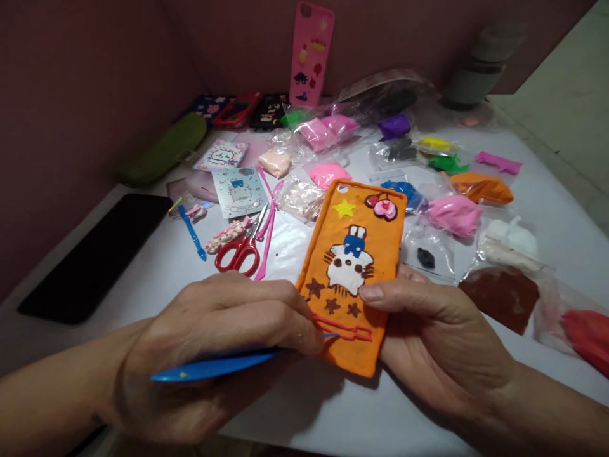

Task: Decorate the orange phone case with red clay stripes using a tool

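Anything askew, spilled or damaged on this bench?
One oddity: the white cat figure on the orange clay-covered phone case sits upside down, feet toward the camera cutout. No spill or breakage visible.

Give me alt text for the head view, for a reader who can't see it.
The left hand holds a blue tool, its tip by red strips on a decorated orange phone case in the right hand. An upside-down white cat figure and stars adorn it. Bagged clay and scissors lie beyond on a white table.
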A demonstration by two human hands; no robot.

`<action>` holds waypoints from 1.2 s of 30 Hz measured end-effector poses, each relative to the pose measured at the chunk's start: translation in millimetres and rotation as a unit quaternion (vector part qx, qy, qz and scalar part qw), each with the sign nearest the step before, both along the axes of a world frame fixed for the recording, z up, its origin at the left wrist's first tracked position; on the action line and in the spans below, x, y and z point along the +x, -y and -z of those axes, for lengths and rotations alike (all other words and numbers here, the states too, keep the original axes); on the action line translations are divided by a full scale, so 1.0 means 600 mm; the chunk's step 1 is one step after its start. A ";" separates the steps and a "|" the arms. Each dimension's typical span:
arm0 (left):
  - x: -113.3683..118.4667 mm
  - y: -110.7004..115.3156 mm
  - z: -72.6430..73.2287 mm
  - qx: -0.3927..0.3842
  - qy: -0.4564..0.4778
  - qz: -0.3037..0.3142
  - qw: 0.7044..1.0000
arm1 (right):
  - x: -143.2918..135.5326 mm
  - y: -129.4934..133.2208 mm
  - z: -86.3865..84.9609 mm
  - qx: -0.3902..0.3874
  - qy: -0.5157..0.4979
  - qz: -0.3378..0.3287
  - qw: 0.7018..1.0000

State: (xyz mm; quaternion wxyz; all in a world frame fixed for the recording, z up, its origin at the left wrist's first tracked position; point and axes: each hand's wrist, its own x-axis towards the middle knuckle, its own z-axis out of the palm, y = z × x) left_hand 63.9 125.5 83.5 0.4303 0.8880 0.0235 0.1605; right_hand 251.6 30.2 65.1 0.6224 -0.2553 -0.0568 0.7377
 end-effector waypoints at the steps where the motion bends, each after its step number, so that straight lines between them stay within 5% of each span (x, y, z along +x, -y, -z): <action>1: 0.000 0.000 0.000 0.000 -0.003 -0.001 1.000 | 0.000 -0.001 0.000 0.001 -0.002 -0.001 1.000; 36: 0.000 0.005 -0.018 0.006 0.032 -0.047 0.998 | 0.001 -0.002 -0.003 -0.026 0.038 0.012 0.999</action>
